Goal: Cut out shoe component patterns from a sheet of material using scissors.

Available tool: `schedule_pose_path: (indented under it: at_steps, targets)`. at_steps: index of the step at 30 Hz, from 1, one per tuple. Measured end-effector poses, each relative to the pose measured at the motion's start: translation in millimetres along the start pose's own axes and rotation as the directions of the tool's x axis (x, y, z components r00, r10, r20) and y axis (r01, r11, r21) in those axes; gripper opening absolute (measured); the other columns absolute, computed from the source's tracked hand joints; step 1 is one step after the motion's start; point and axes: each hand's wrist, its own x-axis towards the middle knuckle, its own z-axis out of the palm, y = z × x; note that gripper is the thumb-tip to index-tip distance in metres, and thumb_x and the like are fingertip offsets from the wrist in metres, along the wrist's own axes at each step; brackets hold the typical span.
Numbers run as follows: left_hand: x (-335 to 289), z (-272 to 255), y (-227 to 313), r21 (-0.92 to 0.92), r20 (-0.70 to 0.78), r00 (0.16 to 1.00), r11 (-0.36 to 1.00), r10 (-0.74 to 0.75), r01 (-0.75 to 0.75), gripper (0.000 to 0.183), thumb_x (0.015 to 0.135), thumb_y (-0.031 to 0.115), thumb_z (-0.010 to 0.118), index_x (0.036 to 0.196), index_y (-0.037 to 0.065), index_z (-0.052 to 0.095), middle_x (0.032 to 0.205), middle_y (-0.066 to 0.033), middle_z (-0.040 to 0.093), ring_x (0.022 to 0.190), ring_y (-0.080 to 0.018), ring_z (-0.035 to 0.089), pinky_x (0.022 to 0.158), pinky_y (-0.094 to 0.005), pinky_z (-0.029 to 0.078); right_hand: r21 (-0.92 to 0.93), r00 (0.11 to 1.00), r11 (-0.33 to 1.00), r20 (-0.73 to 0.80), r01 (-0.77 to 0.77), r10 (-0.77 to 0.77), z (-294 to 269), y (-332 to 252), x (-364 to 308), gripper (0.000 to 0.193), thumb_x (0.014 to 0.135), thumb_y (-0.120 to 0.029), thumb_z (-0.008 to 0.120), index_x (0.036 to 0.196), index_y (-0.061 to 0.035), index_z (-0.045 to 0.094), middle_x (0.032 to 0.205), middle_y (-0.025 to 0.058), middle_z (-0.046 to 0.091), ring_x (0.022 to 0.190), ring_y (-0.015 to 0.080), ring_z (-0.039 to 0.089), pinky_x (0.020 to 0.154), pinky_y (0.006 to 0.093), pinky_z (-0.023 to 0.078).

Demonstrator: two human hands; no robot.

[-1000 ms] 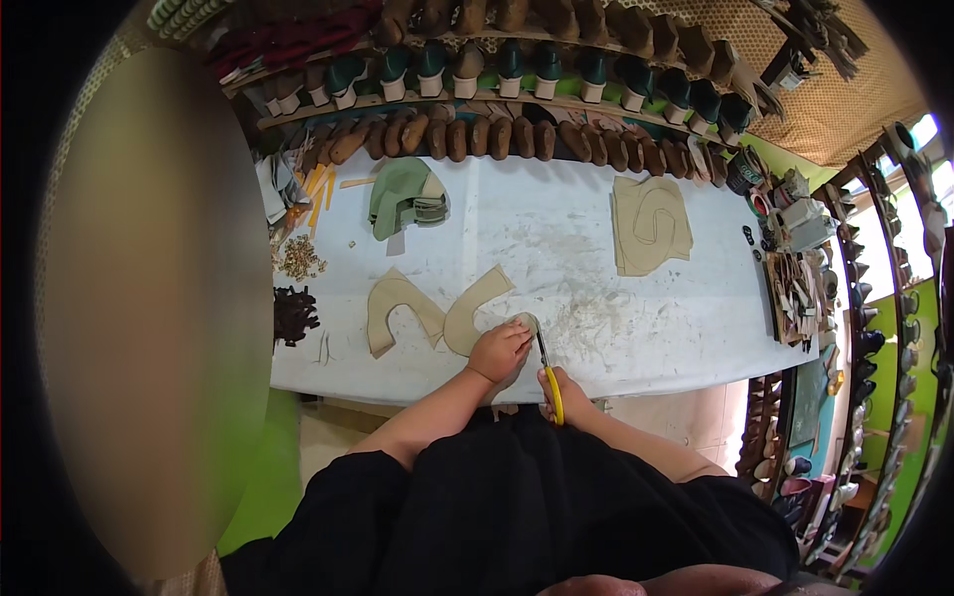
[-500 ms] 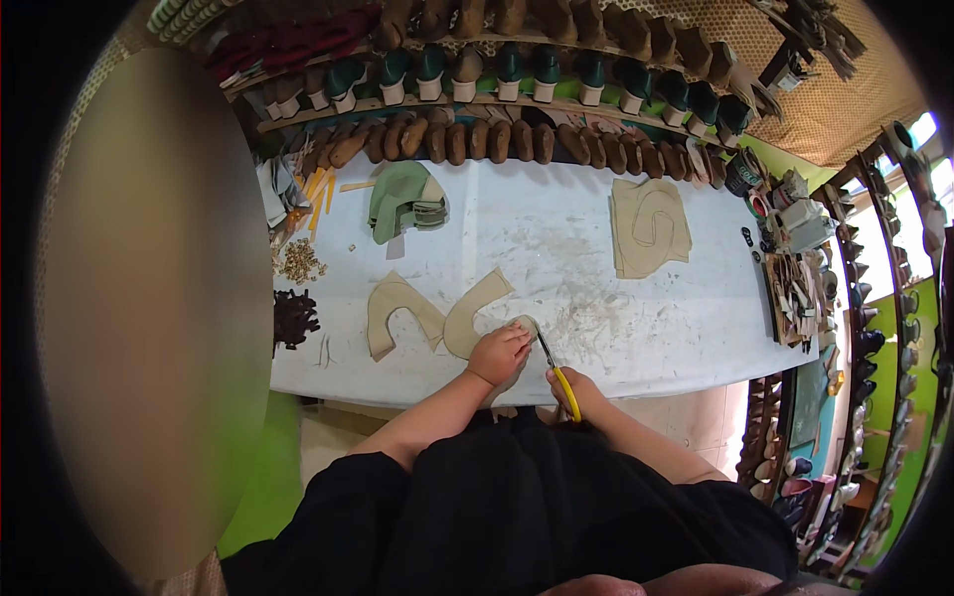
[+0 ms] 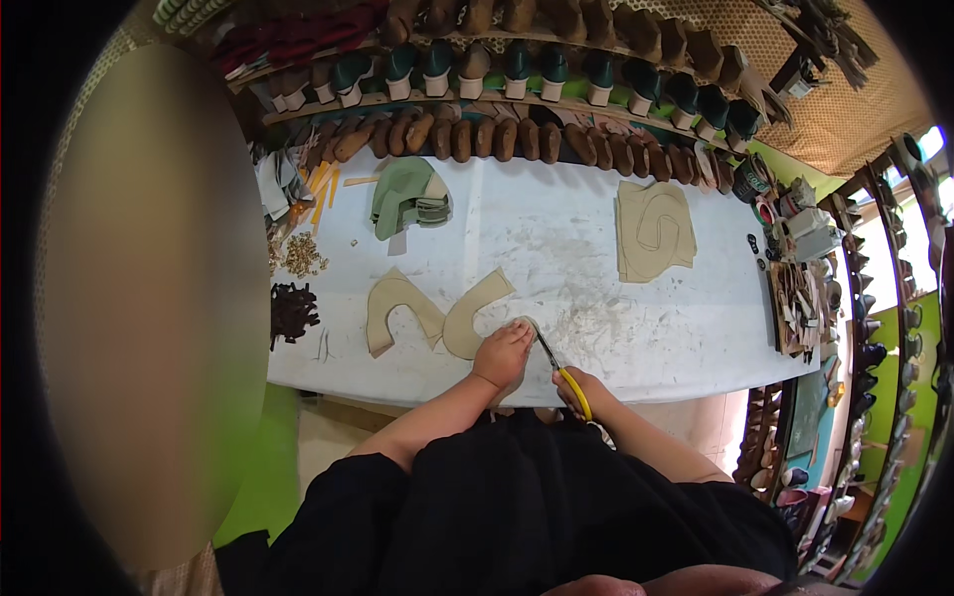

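Below centre, our left hand (image 3: 505, 355) is clasping a pale piece (image 3: 532, 322), likely light, pliable, best pinched at its edge; our right hand (image 3: 593, 387) is gripping yellow-handled scissors (image 3: 574, 385).

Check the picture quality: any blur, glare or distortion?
Head view: a big brown patch at left is badly blurred; the window at right glares; fisheye bows the table; the scissors and left hand look fairly clear.
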Motion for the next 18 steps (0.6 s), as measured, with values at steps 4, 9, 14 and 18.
schedule_pose_path:
  at_steps: [4,9,14,18]
  targets:
    - [-3,-1,-2,-0.039,0.028,1.000,0.999,-0.008,0.009,0.028,0.087,0.014,0.062,0.113,0.005,0.068,0.116,-0.0119,0.068,0.110,-0.0293,0.064,0.095,-0.0395,0.051,0.089,0.999,0.996,0.046,-0.013,0.009,-1,0,2,0.046,0.098,-0.053,0.049,0.097,-0.0071,0.051,0.060,0.0021,0.045,0.042,0.0124,0.044,0.038,0.0285,0.038]
    - [-5,0,-3,-0.063,0.058,0.998,0.997,-0.037,0.040,0.033,0.085,0.011,0.065,0.118,0.006,0.067,0.120,-0.0115,0.067,0.116,-0.0292,0.062,0.099,-0.0394,0.049,0.111,0.996,0.993,0.080,-0.036,0.027,-2,0,4,0.045,0.099,-0.053,0.049,0.100,-0.0076,0.051,0.060,0.0022,0.044,0.042,0.0123,0.043,0.038,0.0282,0.038]
    - [-4,-1,-3,-0.083,0.056,0.998,0.996,-0.011,0.016,0.032,0.084,0.009,0.066,0.115,0.005,0.067,0.118,-0.0114,0.067,0.113,-0.0291,0.063,0.098,-0.0387,0.050,0.058,0.999,0.998,0.049,-0.002,-0.001,-2,-1,10,0.045,0.099,-0.053,0.049,0.101,-0.0074,0.052,0.058,0.0014,0.043,0.041,0.0124,0.043,0.038,0.0285,0.038]
    - [-5,0,-5,-0.092,0.038,0.999,0.996,0.000,0.003,0.030,0.086,0.012,0.062,0.115,0.005,0.066,0.117,-0.0097,0.067,0.113,-0.0297,0.062,0.097,-0.0390,0.050,0.037,0.999,0.999,0.036,0.017,-0.018,2,1,16,0.046,0.099,-0.052,0.050,0.102,-0.0069,0.053,0.056,0.0015,0.043,0.041,0.0130,0.043,0.039,0.0289,0.038]
